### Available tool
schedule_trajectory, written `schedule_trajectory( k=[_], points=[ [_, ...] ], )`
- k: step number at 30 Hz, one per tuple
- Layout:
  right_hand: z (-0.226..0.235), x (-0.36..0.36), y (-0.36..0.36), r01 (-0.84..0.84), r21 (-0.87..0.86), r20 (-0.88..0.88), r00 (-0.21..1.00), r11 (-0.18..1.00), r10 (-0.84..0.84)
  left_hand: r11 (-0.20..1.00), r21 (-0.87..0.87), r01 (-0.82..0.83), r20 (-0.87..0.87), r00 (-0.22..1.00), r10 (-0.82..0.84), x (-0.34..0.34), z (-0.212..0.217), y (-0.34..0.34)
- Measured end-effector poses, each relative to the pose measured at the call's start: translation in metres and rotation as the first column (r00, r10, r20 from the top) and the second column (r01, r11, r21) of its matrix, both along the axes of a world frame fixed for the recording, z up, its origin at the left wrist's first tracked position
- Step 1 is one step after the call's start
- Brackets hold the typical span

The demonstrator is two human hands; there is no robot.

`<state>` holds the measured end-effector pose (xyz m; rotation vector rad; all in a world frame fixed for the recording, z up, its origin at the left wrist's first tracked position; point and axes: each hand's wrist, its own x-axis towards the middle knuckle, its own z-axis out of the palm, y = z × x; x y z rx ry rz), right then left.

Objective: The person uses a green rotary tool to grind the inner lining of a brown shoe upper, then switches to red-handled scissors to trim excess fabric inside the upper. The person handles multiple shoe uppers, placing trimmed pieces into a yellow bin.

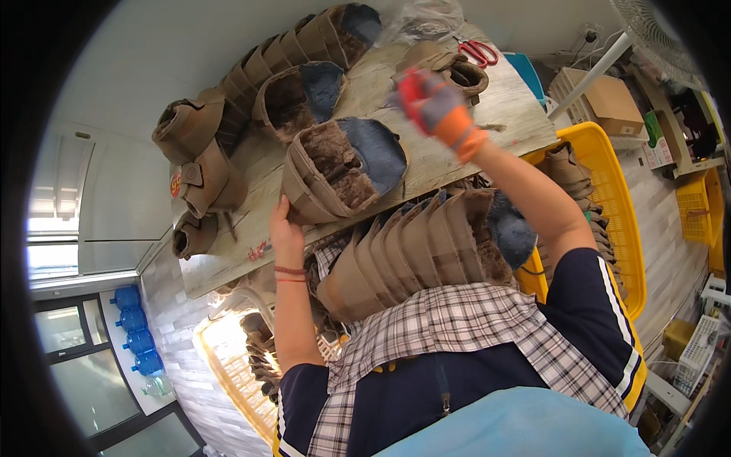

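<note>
Gripping a fleece-lined brown slipper [339, 167] at the wooden table's near edge [228, 263], the bare left hand [285, 228] is closed; the gloved right hand [434, 103], blurred, grip undeterminable, is raised over bare planks.

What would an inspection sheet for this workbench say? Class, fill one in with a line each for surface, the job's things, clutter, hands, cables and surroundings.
Surface: pale weathered wooden tabletop, mostly covered.
Job's things: tan fur-lined slipper uppers with blue insoles; one stack at the table's near edge, a long nested row against the person's chest, more further back.
Clutter: red-handled scissors, clear plastic bag, folded tan pieces at the left end.
Hands: bare left hand touches the near stack; right hand, in a grey, red and orange glove, is raised over the table, blurred.
Cables: one runs to a wall socket.
Surroundings: yellow plastic crates, cardboard box, blue water bottles, fan.
</note>
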<state>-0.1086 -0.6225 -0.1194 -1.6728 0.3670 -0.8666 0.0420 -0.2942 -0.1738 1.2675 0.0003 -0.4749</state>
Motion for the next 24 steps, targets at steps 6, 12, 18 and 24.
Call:
schedule_trajectory(
  k=[6,12,18,24],
  points=[
    [-0.073,-0.093,-0.152,0.633,-0.021,-0.173,0.760,0.774,-0.626,0.884,0.225,-0.411,0.853,0.521,0.025,-0.021,0.090,-0.075],
    [-0.058,-0.059,-0.121,0.435,0.367,-0.287,0.894,0.823,-0.344,0.808,0.567,-0.160,0.820,0.201,-0.536,-0.075,0.106,-0.252],
    [-0.030,-0.045,-0.082,0.460,-0.046,-0.470,0.773,0.887,-0.425,0.538,0.818,-0.207,0.573,0.390,-0.721,-0.063,0.055,-0.316],
    [-0.022,-0.025,-0.073,0.454,-0.118,-0.497,0.743,0.883,-0.448,0.707,0.695,-0.130,0.696,0.368,-0.616,-0.039,0.054,-0.291]
  ],
)
